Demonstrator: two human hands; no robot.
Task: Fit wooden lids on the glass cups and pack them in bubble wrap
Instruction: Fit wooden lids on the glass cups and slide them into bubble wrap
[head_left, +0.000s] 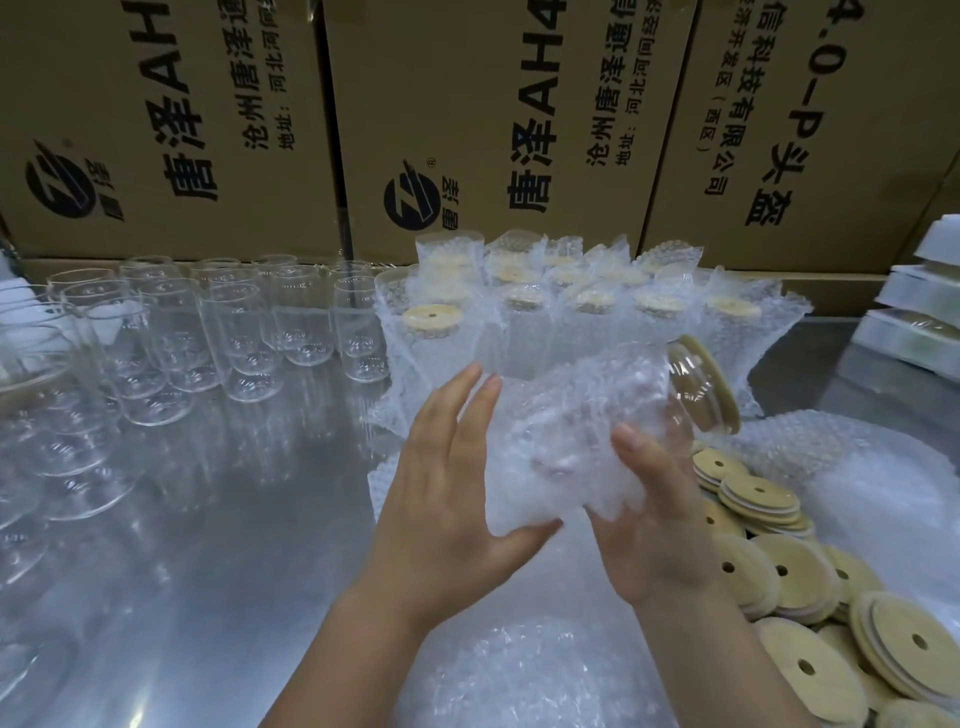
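Glass cup (680, 384), wooden lid (714, 384) on, half inside bubble-wrap bag (561, 441), tilted in air over tabletop (234, 519) right side. Right grip (660, 519) clasps bag. Left grip (457, 488) flat-fingered, thumb under base. Likely best: support base, draw bag mouth over lid.

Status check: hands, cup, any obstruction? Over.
Left hand flat against bubble bag, right hand gripping it. Lidded cup tilted, lid end sticking out of bag. Wrapped cups close behind.
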